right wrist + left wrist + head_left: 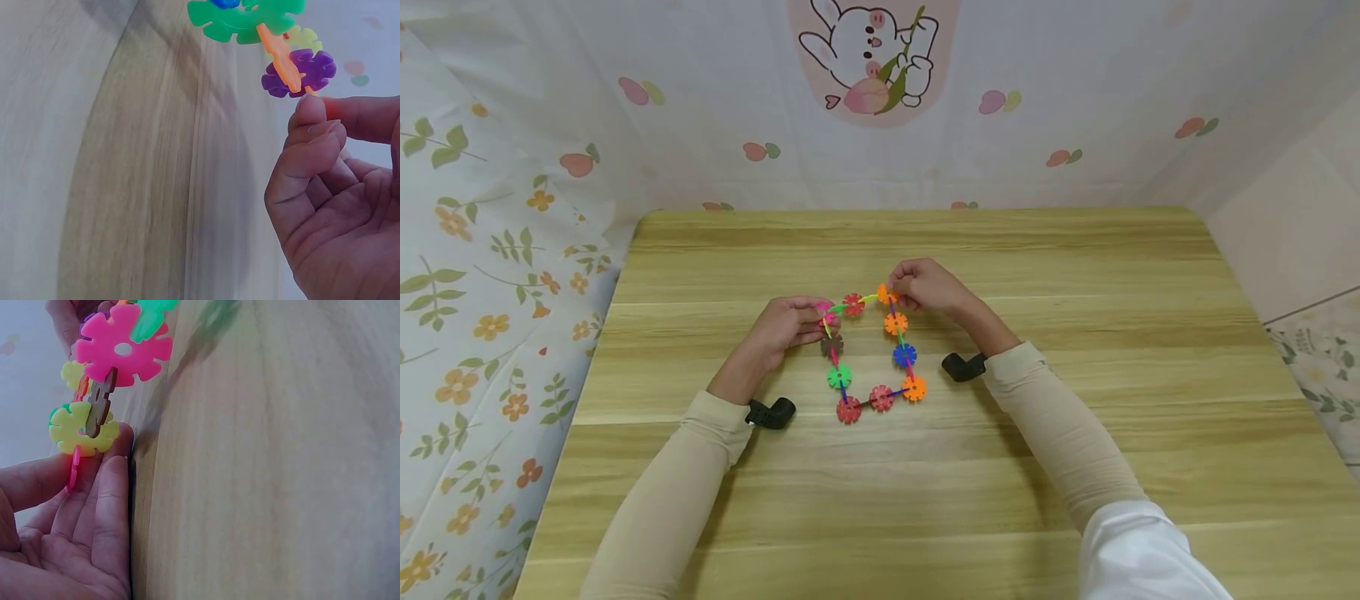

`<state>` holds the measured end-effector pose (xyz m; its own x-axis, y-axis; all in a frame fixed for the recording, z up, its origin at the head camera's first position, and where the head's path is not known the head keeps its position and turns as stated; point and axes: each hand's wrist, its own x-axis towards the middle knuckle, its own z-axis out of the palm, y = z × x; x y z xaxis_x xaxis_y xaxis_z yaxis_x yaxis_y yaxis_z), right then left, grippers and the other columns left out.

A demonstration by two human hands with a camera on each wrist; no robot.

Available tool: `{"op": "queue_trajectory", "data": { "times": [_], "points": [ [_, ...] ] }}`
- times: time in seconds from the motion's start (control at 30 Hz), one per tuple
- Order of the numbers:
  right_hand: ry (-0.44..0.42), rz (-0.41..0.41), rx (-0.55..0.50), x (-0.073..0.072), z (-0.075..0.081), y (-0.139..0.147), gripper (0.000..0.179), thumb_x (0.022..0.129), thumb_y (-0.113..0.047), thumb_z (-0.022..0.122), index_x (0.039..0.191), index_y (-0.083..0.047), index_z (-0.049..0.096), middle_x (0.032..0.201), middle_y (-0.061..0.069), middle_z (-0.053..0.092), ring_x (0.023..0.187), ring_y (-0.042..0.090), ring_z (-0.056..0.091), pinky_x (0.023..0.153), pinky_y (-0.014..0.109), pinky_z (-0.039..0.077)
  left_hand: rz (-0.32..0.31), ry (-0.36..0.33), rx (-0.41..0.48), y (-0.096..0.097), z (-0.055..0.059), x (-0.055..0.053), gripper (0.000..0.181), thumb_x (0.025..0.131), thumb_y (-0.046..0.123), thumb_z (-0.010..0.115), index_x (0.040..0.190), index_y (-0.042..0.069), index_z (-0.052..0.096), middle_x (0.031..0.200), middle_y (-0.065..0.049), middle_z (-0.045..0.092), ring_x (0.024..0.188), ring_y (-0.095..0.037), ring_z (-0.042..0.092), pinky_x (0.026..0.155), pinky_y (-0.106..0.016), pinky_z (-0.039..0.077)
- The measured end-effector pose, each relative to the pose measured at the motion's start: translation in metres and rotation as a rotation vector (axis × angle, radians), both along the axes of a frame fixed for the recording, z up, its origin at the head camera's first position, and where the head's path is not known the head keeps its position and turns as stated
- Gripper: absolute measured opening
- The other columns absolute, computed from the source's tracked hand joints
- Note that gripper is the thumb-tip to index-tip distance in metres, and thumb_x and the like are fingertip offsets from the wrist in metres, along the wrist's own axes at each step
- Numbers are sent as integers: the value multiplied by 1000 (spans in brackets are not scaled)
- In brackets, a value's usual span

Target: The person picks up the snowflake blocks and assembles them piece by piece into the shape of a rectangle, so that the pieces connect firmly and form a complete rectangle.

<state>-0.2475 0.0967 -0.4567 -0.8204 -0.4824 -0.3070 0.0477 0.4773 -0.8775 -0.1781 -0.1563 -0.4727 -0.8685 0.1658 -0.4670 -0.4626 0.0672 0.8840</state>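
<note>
A closed loop of interlocking plastic flower discs (839,377), in several bright colours, is held up between both hands in a roughly four-sided shape. At its far left corner my left hand (778,325) pinches a pink disc (73,472), which stands edge-on below a yellow disc (69,428) in the left wrist view. My right hand (929,285) holds an orange disc (887,293) at the far right corner between thumb and fingertips. Just past those fingertips, a purple disc (317,67) shows in the right wrist view. The near side has red discs (882,397) and an orange corner disc (914,388).
The loop is over a wood-grain table (880,517), with its shadow on the surface. Behind the table's far edge hangs a white printed cloth (700,100), and a floral cloth (482,350) covers the left side. Each wrist wears a black camera mount (772,413).
</note>
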Motion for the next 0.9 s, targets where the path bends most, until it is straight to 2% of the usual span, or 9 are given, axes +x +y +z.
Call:
{"op": "queue_trajectory", "data": {
  "times": [0.4,0.7,0.8,0.9],
  "points": [
    [28,46,-7,1,-2,-5,19,101,-10,47,100,3,61,72,11,58,60,21,50,55,30,45,3,-7,-2,1,1,0,33,101,7,49,131,-2,57,108,-12,72,90,-9,70,79,-23,56],
    [-7,30,-45,4,1,-5,20,101,-9,43,100,2,60,76,13,56,63,21,49,59,33,46,12,-3,-1,1,0,0,32,101,8,49,130,0,59,102,-7,74,90,-11,70,77,-23,57],
    [-19,20,-62,3,1,-3,20,102,-11,45,101,1,60,76,12,56,63,21,50,59,32,47,17,18,-31,2,2,2,34,101,11,48,133,4,58,110,-11,72,90,-13,69,79,-24,57],
    [-39,-6,-84,1,-1,0,20,102,-13,45,101,1,60,74,9,55,63,20,50,59,32,47,3,99,-111,5,4,8,39,101,16,50,140,9,52,121,-15,65,96,-18,67,84,-29,56]
  ]
}}
